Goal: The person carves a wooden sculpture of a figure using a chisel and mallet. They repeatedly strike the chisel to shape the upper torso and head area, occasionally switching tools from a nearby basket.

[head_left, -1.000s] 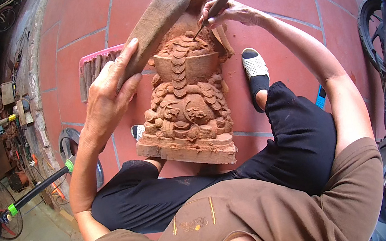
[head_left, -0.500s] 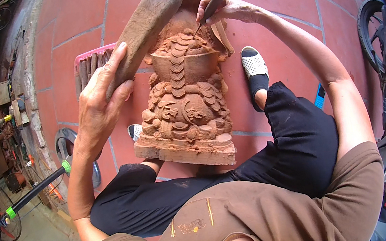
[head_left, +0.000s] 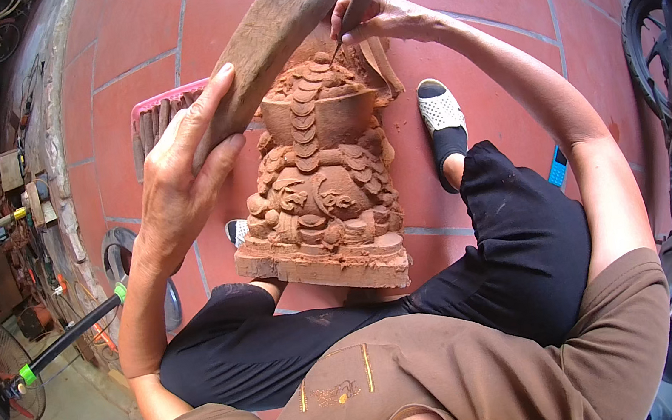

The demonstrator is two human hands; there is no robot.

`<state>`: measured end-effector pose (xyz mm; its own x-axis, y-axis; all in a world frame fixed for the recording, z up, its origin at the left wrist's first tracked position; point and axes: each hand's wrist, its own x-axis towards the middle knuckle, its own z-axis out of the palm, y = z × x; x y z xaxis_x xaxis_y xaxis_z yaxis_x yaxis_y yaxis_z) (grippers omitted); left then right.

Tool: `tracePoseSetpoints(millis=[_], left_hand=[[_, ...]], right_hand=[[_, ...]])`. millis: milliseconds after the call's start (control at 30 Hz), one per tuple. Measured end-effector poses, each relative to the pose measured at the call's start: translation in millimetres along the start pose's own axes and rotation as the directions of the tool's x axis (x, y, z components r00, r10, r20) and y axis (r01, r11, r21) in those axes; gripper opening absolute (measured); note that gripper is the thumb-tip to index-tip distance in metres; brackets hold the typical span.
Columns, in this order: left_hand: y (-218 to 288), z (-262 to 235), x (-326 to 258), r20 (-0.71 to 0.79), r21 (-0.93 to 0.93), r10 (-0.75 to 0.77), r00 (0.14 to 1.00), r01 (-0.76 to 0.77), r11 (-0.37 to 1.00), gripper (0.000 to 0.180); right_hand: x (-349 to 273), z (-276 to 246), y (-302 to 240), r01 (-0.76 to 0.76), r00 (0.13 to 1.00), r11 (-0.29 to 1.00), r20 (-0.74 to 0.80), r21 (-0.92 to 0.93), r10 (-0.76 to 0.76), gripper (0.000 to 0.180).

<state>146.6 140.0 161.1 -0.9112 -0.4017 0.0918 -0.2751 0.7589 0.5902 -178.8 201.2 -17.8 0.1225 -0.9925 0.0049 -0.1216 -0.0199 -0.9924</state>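
Observation:
A reddish-brown wood carving (head_left: 324, 186) lies between my legs, its flat base towards me, with a column of overlapping coins and rounded relief down its middle. My left hand (head_left: 181, 176) is wrapped round the lower end of a thick wooden mallet (head_left: 265, 44), whose broad end rises over the carving's far part and hides some of it. In my right hand (head_left: 378, 19) is a carving chisel (head_left: 359, 7), pinched and tilted. Its thin blade points down at the carving just beyond the top of the coin column. The mallet's broad end is close to the chisel's handle.
A pink tray (head_left: 157, 98) with several chisel handles stands left of the carving on red floor tiles (head_left: 495, 59). A fan (head_left: 2, 369) and cluttered tools line the left side. A blue phone (head_left: 557, 168) lies right of my knee; a wheel (head_left: 647, 50) stands farther right.
The mallet has moved right and slightly up, closer to the chisel's handle. My right hand and the chisel have shifted slightly left, and the handle stands a little steeper.

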Motion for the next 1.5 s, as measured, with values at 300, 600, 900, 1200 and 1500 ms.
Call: tracePoseSetpoints(millis=[300, 600, 900, 1200, 1500], left_hand=[[13.1, -1.3, 21.6, -0.007, -0.010, 0.065, 0.998, -0.065, 0.998, 0.058], [31.5, 4.1, 69.8, 0.044, 0.008, 0.206, 0.978, -0.206, 0.978, 0.057], [22.8, 27.7, 82.5, 0.069, 0.014, 0.169, 0.983, -0.170, 0.985, 0.060], [15.1, 33.9, 82.0, 0.204, 0.253, 0.067, 0.977, -0.119, 0.960, 0.061], [16.3, 36.3, 80.4, 0.102, 0.237, 0.209, 0.973, -0.228, 0.944, 0.060]], right_hand=[[-7.0, -0.1, 3.0, -0.034, 0.999, 0.999, -0.006, -0.016, 0.034, 0.020], [-20.1, 24.4, 4.7, 0.026, 0.981, 0.999, -0.194, -0.021, -0.030, 0.019], [-19.4, 17.4, 6.0, 0.021, 0.988, 0.999, -0.154, -0.035, -0.027, 0.015], [-19.1, 25.4, 7.7, 0.029, 0.973, 0.999, -0.230, 0.014, -0.025, 0.020], [-23.9, 28.6, 15.1, 0.016, 0.969, 1.000, -0.245, -0.023, -0.021, 0.023]])
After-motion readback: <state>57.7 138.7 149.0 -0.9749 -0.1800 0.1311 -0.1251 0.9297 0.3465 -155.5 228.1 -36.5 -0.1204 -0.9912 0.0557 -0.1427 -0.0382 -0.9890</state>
